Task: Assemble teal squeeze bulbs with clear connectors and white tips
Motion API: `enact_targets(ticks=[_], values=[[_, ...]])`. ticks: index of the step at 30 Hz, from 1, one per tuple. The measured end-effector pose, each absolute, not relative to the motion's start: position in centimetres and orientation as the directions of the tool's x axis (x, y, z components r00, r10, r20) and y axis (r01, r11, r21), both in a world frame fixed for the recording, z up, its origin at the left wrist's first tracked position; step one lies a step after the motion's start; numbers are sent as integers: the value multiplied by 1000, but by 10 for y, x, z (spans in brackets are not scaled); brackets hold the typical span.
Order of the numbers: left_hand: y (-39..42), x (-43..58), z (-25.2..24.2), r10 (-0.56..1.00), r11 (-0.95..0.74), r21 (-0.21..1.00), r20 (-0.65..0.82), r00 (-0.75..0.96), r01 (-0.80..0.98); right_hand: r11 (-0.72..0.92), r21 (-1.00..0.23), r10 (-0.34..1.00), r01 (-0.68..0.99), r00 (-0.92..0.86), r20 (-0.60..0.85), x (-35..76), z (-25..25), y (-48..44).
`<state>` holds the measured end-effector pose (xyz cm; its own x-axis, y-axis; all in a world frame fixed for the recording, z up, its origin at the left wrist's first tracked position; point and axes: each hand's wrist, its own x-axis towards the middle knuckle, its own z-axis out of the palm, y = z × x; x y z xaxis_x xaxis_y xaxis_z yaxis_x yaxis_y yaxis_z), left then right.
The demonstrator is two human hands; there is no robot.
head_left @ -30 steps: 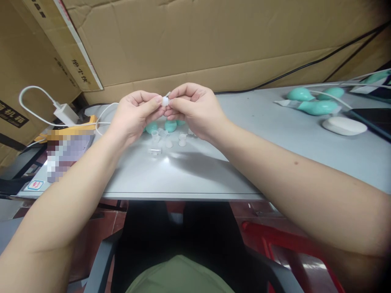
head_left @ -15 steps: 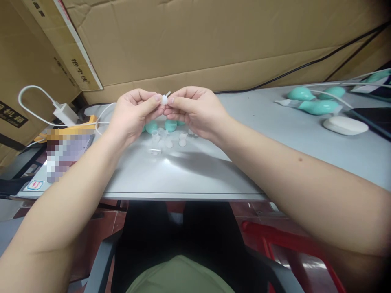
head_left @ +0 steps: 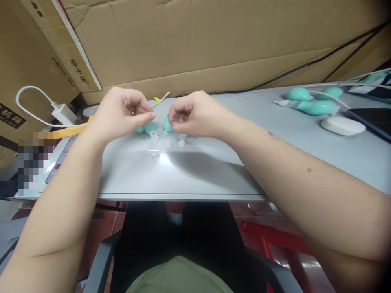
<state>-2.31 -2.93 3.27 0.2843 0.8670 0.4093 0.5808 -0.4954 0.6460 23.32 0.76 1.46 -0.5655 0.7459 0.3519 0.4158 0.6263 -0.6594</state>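
My left hand [head_left: 124, 116] is above the grey table, thumb and fingertips drawn together in a pinch. Whatever lies between them is too small or hidden to name. Opposite it, my right hand [head_left: 197, 116] has its fingers curled in. Its fingertips overlap the edge of a teal bulb [head_left: 167, 125] with a narrow neck; whether they touch it I cannot tell. Another teal bulb [head_left: 150, 128] lies near the left fingertips. In front stand small translucent plastic pieces: a flared cup [head_left: 153, 136], a cone-like piece [head_left: 181, 141] and a clear short tube [head_left: 154, 153].
Several teal bulbs [head_left: 317, 107] lie at the right, beside a white rounded case [head_left: 343, 124] and a dark flat device [head_left: 371, 122]. A white charger [head_left: 64, 114] with its cable stands at the left, near a phone [head_left: 61, 162]. Cardboard [head_left: 214, 44] walls the back.
My hands have parted, the left moving left and the right slightly right. The small white piece pinched between them is no longer visible. A white cable end with a yellow tag now shows behind.
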Motion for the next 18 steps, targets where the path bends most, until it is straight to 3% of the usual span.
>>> enact_targets(ticks=[4, 9, 15, 18], values=[[-26, -42, 43, 893, -440, 479, 147, 424, 760, 705, -338, 698, 623, -695, 175, 237, 21, 3], [-15, -41, 40, 920, -350, 278, -77, 384, 895, 687, -204, 719, 698, -694, 45, 234, 22, 2], [-12, -41, 36, 917, -339, 309, -101, 385, 889, 649, -126, 760, 751, -647, 61, 226, 20, -2], [-18, -43, 39, 910, -386, 336, -16, 415, 859, 636, -64, 772, 769, -634, 39, 220, 17, -2]])
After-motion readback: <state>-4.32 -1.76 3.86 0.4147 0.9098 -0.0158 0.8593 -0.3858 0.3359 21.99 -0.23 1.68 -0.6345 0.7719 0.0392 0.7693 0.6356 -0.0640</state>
